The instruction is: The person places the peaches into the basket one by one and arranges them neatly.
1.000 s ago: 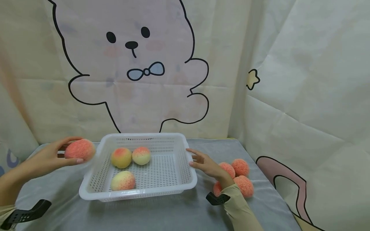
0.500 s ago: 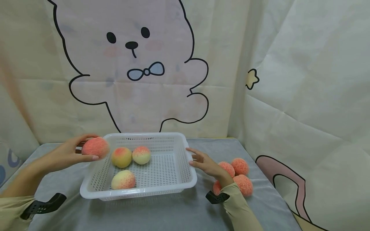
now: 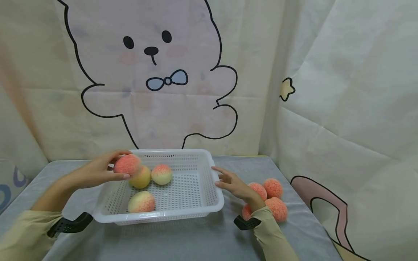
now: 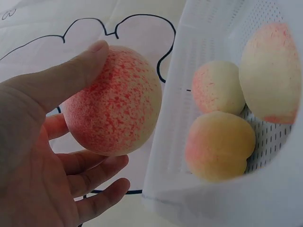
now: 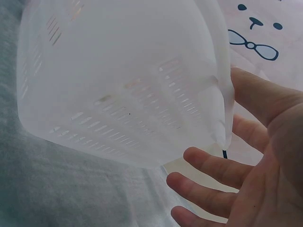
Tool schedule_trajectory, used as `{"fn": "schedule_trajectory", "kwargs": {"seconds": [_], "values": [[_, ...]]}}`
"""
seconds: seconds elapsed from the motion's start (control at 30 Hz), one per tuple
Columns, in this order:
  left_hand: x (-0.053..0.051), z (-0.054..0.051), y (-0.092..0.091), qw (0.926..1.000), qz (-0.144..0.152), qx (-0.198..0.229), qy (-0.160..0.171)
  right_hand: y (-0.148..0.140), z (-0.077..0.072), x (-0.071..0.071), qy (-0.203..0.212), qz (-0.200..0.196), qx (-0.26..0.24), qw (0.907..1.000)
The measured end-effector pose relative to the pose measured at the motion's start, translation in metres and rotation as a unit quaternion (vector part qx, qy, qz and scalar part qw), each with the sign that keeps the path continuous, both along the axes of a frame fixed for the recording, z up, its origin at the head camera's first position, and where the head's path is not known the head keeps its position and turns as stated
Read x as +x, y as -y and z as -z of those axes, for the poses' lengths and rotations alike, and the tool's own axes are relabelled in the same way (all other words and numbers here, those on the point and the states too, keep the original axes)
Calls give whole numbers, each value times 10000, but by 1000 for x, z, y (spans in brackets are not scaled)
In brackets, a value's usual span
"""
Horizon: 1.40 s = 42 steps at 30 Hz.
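My left hand (image 3: 98,170) holds a coral-pink peach (image 3: 126,165) above the left rim of a white plastic basket (image 3: 163,217). In the left wrist view the speckled peach (image 4: 118,104) lies between thumb and fingers, beside the basket wall. Inside the basket are a yellow peach (image 3: 141,178), a pale peach with a pink top (image 3: 161,174) and another pale, speckled peach (image 3: 141,202) nearer the front. My right hand (image 3: 233,183) rests at the basket's right rim. In the right wrist view its thumb and index finger touch the rim, and the other fingers extend loosely below.
Several coral round fruits (image 3: 277,209) lie together on the grey tablecloth (image 3: 169,241) at the right, partly behind my right wrist. A curtain with a cartoon bear (image 3: 163,108) hangs behind the table, and another light curtain (image 3: 343,108) borders it on the right.
My left hand has carried the coral-pink peach rightward, from left of the basket to over its left rim, now partly covering the yellow peach. The right hand stays at the right rim.
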<state>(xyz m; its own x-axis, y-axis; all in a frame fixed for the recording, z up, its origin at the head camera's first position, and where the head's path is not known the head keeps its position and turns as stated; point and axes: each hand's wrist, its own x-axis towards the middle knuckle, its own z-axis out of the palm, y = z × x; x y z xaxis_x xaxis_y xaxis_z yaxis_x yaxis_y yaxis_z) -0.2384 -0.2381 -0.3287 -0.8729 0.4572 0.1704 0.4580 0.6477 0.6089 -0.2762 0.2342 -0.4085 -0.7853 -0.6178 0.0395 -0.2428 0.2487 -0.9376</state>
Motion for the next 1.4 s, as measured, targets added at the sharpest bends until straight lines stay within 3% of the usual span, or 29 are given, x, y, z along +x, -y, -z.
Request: {"fn": "schedule_trajectory", "kwargs": {"seconds": [0.47,0.8,1.07,1.4], "values": [[-6,3,-32,9985,275,-230,420,0,0,-1,-4,-144,-110,9998],[-11,3,-52,9972,456,-91,592,-1,-1,-2,-74,-204,-91,9997],[-15,13,-69,9960,561,-257,640,-1,0,-2,-62,-269,-142,9995],[-13,25,-82,9926,625,-408,954,-2,1,-3,-143,-246,-67,9996]]}}
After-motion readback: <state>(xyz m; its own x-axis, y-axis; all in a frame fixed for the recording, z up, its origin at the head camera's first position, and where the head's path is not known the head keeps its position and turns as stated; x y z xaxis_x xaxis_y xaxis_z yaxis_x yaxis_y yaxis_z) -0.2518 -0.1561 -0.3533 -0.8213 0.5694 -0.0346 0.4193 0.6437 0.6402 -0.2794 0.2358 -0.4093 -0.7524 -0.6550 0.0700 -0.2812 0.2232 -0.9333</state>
